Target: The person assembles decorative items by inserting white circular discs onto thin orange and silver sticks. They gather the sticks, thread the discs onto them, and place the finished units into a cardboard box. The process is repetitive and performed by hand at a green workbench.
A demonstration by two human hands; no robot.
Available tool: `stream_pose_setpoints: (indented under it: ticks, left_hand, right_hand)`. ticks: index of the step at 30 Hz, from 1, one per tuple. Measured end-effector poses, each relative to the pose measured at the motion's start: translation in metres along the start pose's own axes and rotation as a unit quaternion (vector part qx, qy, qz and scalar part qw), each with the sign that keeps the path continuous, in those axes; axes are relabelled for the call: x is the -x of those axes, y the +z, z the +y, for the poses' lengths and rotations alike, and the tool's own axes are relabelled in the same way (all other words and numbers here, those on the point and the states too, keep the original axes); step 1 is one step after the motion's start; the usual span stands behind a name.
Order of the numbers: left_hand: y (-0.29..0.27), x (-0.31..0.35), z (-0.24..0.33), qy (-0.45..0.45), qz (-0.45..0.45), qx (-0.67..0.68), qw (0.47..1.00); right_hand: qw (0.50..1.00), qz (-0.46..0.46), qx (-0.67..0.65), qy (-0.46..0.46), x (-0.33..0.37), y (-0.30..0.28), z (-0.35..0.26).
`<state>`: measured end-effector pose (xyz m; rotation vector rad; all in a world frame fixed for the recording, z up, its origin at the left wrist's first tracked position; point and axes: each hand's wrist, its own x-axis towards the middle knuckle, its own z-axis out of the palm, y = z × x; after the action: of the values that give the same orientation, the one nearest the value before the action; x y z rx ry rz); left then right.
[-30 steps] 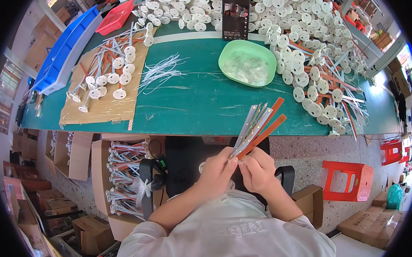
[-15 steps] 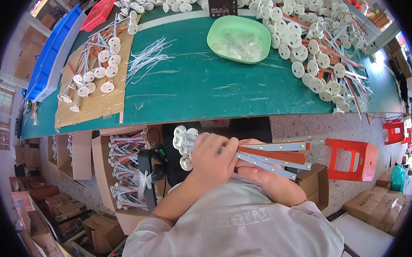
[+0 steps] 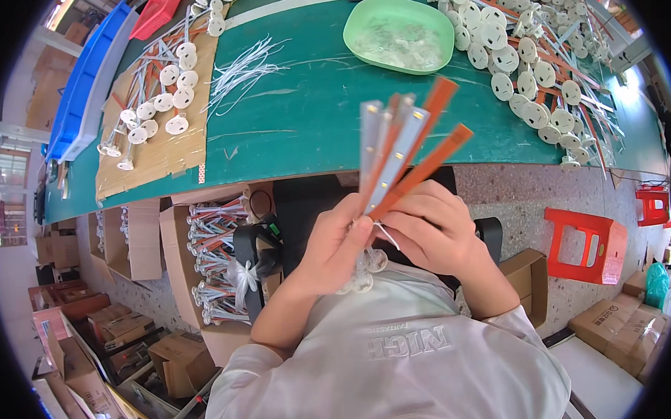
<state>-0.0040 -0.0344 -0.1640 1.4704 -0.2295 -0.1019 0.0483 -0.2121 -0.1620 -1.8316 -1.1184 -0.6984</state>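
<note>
Two bare hands close together above the lap. Left hand [image 3: 331,243] closed round the lower part of a bundle of strips [image 3: 399,158], thumb across the front. Right hand [image 3: 435,224] just beside, fingers curled well inward at a thin white tie [image 3: 389,237] poking out low on the bundle. Fingertips partly hidden there, so hard to tell a firm pinch from a mere touch.

Strips roughly upright, fanned toward the top, some orange, some grey with small yellow lights; clear round caps [image 3: 363,282] below the left hand.

Main risk, by judgement: a slack left grip, likely to let single strips slide down or twist out of line. Another: too hard a pull on the tie, apt to crease the thin strips or jerk the end out of the fingers.

Farther out, on the green table [image 3: 310,139]: loose white ties [image 3: 243,75] left of centre, a pale green bowl [image 3: 389,65] of small clear pieces ahead, many white discs [image 3: 535,116] heaped at right, more strips and discs on flattened cardboard [image 3: 165,172] at left. Below, left of the lap, a filled carton [image 3: 178,250].
</note>
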Motion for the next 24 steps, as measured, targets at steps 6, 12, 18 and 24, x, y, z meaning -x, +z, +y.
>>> stream_pose_setpoints:
  ticks: [6, 12, 18, 24]
  left_hand:
    - [-0.008, -0.003, 0.004, 0.045, -0.040, -0.140, 0.988]
    - [-0.017, 0.003, 0.010, 0.038, -0.083, -0.245, 0.965]
    - [-0.017, 0.007, 0.021, 0.076, -0.115, -0.379, 0.915]
    - [-0.019, 0.009, 0.013, 0.089, -0.094, -0.358, 0.925]
  right_hand:
    - [0.996, -0.053, 0.065, -0.027, 0.002, -0.001, -0.007]
    - [0.990, -0.075, -0.073, 0.091, 0.019, 0.000, -0.019]
    - [0.454, -0.031, -0.698, 0.553, 0.058, 0.016, -0.017]
    - [0.247, -0.018, -0.818, 0.519, 0.055, 0.021, -0.022]
